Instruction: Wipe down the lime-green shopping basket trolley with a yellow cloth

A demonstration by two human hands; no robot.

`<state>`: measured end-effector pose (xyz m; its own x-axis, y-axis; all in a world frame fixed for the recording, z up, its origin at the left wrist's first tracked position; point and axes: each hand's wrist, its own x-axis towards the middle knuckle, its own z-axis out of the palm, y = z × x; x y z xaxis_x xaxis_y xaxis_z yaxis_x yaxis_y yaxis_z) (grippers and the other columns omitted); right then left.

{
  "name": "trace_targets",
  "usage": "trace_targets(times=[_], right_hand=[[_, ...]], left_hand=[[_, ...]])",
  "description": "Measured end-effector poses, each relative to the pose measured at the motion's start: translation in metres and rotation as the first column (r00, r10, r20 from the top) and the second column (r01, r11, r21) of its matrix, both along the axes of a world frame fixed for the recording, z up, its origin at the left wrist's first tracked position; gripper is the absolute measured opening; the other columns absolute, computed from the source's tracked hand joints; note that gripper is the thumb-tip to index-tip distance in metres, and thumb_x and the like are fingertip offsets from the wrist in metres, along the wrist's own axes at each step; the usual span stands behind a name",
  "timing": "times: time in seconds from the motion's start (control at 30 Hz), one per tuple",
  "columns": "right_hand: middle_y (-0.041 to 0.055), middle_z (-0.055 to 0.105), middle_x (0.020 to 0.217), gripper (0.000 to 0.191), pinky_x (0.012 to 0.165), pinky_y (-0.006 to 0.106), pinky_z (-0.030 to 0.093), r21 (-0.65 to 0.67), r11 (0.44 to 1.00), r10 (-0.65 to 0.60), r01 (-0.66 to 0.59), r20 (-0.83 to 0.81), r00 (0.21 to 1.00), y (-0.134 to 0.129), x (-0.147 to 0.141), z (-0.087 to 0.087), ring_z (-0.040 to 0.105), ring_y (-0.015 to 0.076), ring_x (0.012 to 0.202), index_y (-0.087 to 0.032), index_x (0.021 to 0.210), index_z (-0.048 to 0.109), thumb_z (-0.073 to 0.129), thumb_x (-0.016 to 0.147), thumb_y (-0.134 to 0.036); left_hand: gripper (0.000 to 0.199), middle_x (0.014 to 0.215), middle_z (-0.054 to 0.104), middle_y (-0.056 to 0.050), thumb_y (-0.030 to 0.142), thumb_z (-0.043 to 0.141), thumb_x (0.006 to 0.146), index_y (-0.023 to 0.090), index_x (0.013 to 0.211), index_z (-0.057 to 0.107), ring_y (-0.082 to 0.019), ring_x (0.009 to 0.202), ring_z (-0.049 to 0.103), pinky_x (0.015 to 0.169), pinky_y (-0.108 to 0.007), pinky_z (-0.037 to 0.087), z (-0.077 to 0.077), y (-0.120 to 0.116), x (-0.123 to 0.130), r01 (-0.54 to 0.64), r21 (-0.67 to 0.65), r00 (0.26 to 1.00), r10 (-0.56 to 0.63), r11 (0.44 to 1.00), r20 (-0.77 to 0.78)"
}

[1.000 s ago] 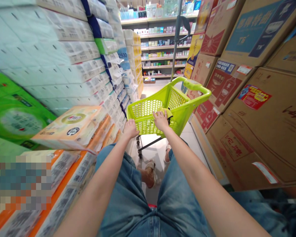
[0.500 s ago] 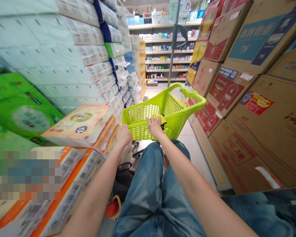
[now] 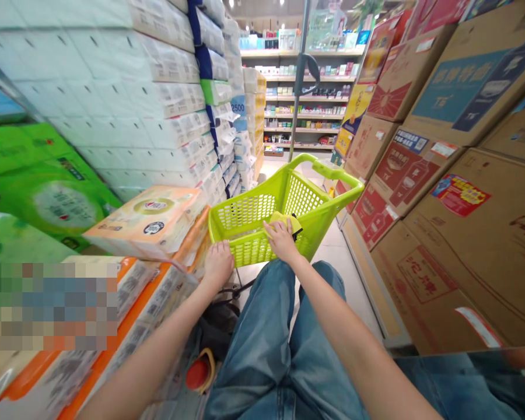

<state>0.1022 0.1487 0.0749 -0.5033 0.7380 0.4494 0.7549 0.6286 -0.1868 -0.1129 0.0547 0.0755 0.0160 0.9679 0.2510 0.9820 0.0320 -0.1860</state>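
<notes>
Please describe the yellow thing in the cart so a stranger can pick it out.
Between tall stacks of wrapped tissue packs and cardboard cartons, find the lime-green plastic shopping cart. At its near rim, the right hand rests on a small yellow item. Nothing else in the cart is this yellow.

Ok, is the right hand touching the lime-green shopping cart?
Touching: the head view shows the right hand resting on the near rim of the lime-green shopping cart, with no gap between them.

Supermarket aisle — wrapped tissue packs [image 3: 157, 99] are towering left, cardboard cartons [image 3: 437, 245] are lining right — a lime shopping cart [image 3: 262, 233] is rolling toward stocked shelves [image 3: 306, 99].
</notes>
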Motion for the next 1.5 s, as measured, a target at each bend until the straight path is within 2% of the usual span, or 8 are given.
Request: trace_targets(times=[0.23,0.37,0.5,0.67,0.83,1.13,1.37,1.5], right_hand=[[0.0105,0.059,0.126,0.055,0.122,0.054,0.001,0.01,1.0,-0.019,0.019,-0.019,1.0,0.001,0.018,-0.003,0.045,0.0257,0.126,-0.022,0.145,0.046,0.046,0.09,-0.015],[0.0099,0.059,0.126,0.055,0.122,0.055,0.001,0.01,1.0,-0.012,0.012,-0.046,0.999,0.003,0.02,-0.004,0.045,0.0256,0.125,-0.023,0.144,0.047,0.048,0.09,-0.016],[0.0091,0.059,0.126,0.058,0.122,0.056,0.002,0.003,1.0,-0.012,0.012,-0.073,0.997,0.002,0.018,-0.006,0.044,0.0258,0.127,-0.026,0.146,0.045,0.048,0.089,-0.015],[0.008,0.06,0.125,0.058,0.123,0.056,0.002,-0.011,0.998,-0.057,0.056,-0.099,0.994,0.0,0.012,-0.009,0.045,0.0256,0.128,-0.027,0.146,0.045,0.045,0.088,-0.014],[0.0099,0.059,0.129,0.069,0.123,0.055,0.007,-0.018,0.996,-0.084,0.082,-0.128,0.988,0.0,0.008,-0.014,0.045,0.025,0.13,-0.021,0.151,0.035,0.038,0.084,-0.007],[0.0099,0.058,0.138,0.055,0.123,0.053,0.01,-0.035,0.971,-0.24,0.237,-0.154,0.959,-0.025,-0.033,-0.014,0.041,0.0249,0.138,-0.019,0.138,0.052,0.033,0.089,-0.004],[0.0093,0.049,0.149,0.055,0.123,0.05,0.014,-0.007,0.998,-0.055,0.055,-0.06,0.997,-0.057,-0.101,-0.023,0.035,0.0217,0.144,-0.016,0.148,0.041,0.038,0.093,-0.008],[0.0087,0.046,0.152,0.061,0.124,0.048,0.013,0.04,0.999,0.035,-0.035,0.014,0.999,-0.051,-0.083,-0.023,0.033,0.0185,0.146,-0.018,0.15,0.038,0.039,0.09,-0.005]], left_hand=[[0.03,0.084,0.071,-0.02,0.031,0.054,0.087,0.007,0.092,0.071,-0.03,0.08,0.071,0.069,-0.036,0.052,0.03,0.027,0.016,0.057,-0.22,0.998,-0.055,0.974,0.017],[0.034,0.079,0.073,-0.016,0.045,0.06,0.086,0.015,0.081,0.074,-0.028,0.082,0.071,0.071,-0.033,0.05,0.04,0.049,0.017,0.098,-0.296,0.995,-0.094,0.95,0.028],[0.052,0.08,0.073,-0.017,0.061,0.052,0.088,0.015,0.087,0.075,-0.028,0.083,0.071,0.073,-0.034,0.05,0.044,0.046,0.013,0.137,-0.337,0.99,-0.138,0.932,0.023],[0.07,0.107,0.069,-0.027,0.059,0.05,0.09,0.001,0.128,0.059,-0.035,0.102,0.067,0.089,-0.042,0.049,0.028,0.022,-0.008,0.258,-0.261,0.963,-0.268,0.93,-0.006],[0.081,0.147,0.047,-0.025,0.057,0.048,0.091,0.004,0.15,0.033,-0.035,0.136,0.046,0.113,-0.046,0.036,-0.006,0.003,-0.032,0.39,-0.045,0.914,-0.381,0.92,0.142],[0.091,0.154,0.033,-0.028,0.053,0.055,0.086,0.001,0.153,0.021,-0.037,0.144,0.035,0.118,-0.049,0.03,-0.024,-0.007,-0.036,0.331,-0.039,0.93,-0.318,0.943,0.184],[0.085,0.158,0.023,-0.029,0.042,0.051,0.089,-0.007,0.151,0.018,-0.035,0.149,0.021,0.121,-0.048,0.023,-0.024,-0.011,-0.031,0.288,-0.038,0.953,-0.282,0.957,0.114],[0.079,0.157,0.028,-0.028,0.041,0.049,0.092,-0.007,0.15,0.023,-0.035,0.149,0.023,0.121,-0.046,0.023,-0.028,-0.009,-0.038,0.337,-0.004,0.936,-0.335,0.941,0.112]])
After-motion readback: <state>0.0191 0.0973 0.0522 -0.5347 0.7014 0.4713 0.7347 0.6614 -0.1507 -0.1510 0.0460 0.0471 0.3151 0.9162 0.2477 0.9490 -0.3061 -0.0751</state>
